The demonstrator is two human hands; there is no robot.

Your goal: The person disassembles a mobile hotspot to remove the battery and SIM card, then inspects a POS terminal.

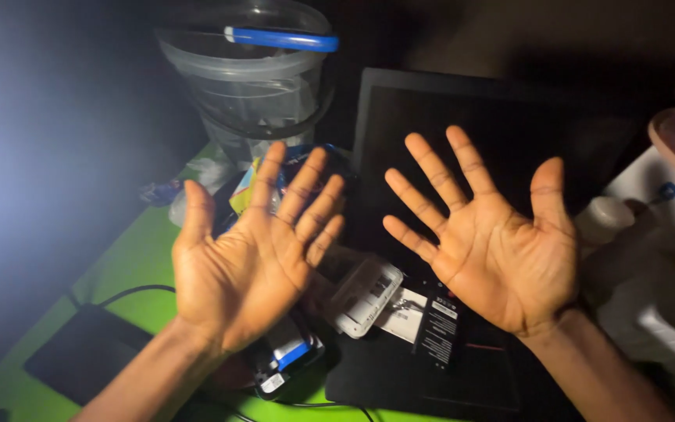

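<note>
1. Both forearms are seen rising from the lower edge of the view, the palms turned up toward the camera.
2. The left hand (pixel 248 254) is held open with its fingers spread and slightly curled; nothing is gripped in it.
3. The right hand (pixel 498 246) is likewise held open, fingers fanned apart, thumb out to the side, and nothing is held.
4. The two hands are kept apart from each other and are raised above the things on the green desk (pixel 130 266).
5. A white device (pixel 366 295), small and rectangular, is seen lying between and below the two hands, nearest the left palm.
6. Just beside it, a white slip (pixel 401 314) and a black battery (pixel 439 332) are laid on the black laptop (pixel 431 125), whose dark screen stands open behind the right hand.
7. A small gadget with a blue band (pixel 287 361) is partly hidden under the left wrist.
8. A flat black slab (pixel 80 355) with a cable is placed at the lower left of the desk.
9. A clear plastic bucket (pixel 244 74) with a blue-gripped handle is set behind the left hand.
10. A white bottle (pixel 603 219) is found at the right, beyond the right thumb.
</note>
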